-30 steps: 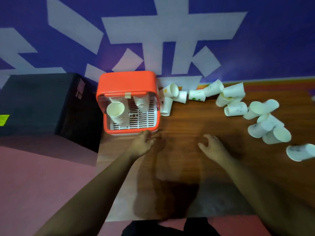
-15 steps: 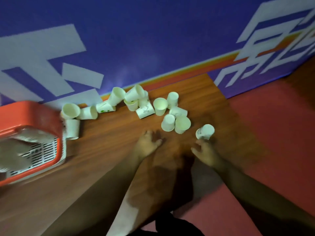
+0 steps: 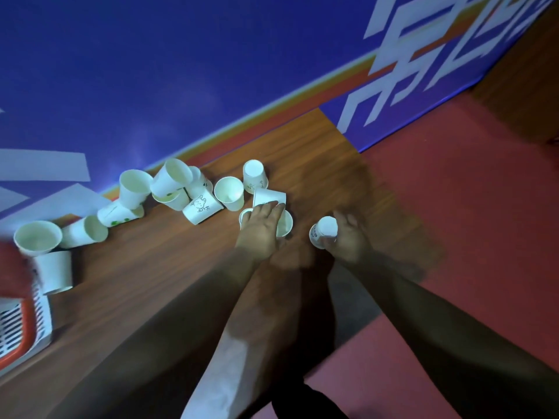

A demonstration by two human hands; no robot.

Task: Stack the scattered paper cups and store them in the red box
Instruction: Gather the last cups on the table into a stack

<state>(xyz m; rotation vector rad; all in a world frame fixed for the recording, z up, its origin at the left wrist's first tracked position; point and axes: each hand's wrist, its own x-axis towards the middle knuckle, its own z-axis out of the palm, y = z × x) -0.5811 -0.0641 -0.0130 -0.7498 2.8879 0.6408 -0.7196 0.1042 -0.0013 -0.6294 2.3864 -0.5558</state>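
Head view: right hand (image 3: 348, 237) curled round one paper cup (image 3: 324, 231), left hand (image 3: 261, 229) laid over two more on the table (image 3: 169, 267) — grip unclear. Thin, light, crushable — hold the walls gently; the red box (image 3: 9, 273) sits far left.

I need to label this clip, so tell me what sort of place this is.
Probably an indoor office or display room, though I can't be sure: a wooden table stands against a blue wall printed with large white characters, and the floor is red.
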